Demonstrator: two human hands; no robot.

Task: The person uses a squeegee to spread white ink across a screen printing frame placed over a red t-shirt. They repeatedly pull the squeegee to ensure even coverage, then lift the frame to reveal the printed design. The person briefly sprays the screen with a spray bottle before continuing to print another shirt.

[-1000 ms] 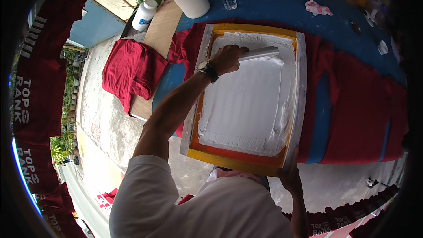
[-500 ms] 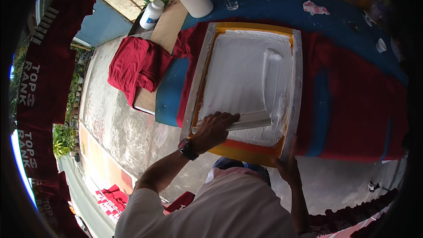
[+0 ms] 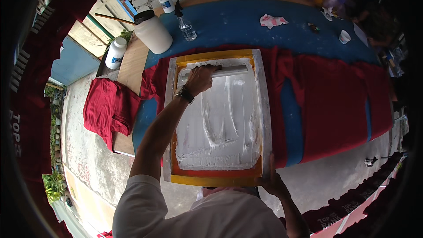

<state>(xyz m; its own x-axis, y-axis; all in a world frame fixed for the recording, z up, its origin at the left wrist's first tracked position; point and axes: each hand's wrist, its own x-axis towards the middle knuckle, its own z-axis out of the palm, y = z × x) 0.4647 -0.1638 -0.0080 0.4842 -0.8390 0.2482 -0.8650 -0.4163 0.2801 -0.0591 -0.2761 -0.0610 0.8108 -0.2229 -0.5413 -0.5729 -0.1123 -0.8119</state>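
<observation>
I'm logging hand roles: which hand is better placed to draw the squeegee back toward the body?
Probably the left hand: it grips the squeegee near the far end of the frame; the right hand holds the frame's near right corner.

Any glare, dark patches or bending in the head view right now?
Head view: floor at left partly washed out by glare; far edge of the table bows; upper right is dark; left hand and squeegee look fairly sharp.
</observation>
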